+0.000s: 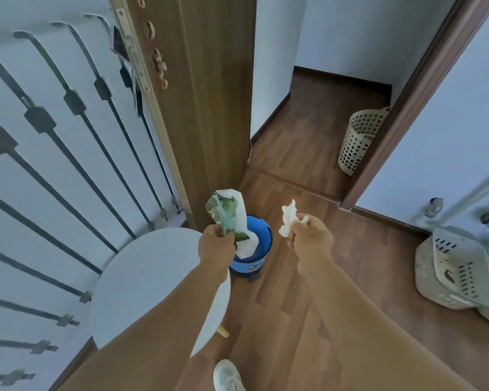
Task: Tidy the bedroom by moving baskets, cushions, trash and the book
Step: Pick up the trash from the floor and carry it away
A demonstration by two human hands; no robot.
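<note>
Over blue bin [261, 251]: our left hand [215, 244] grips a green-printed wrapper [227, 218]; our right hand [311, 235] pinches a crumpled white tissue [288, 218].

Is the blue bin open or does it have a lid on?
Open. The blue bin shows no lid; its round rim is uncovered, and you can look down inside it below the paper held in the left hand.
</note>
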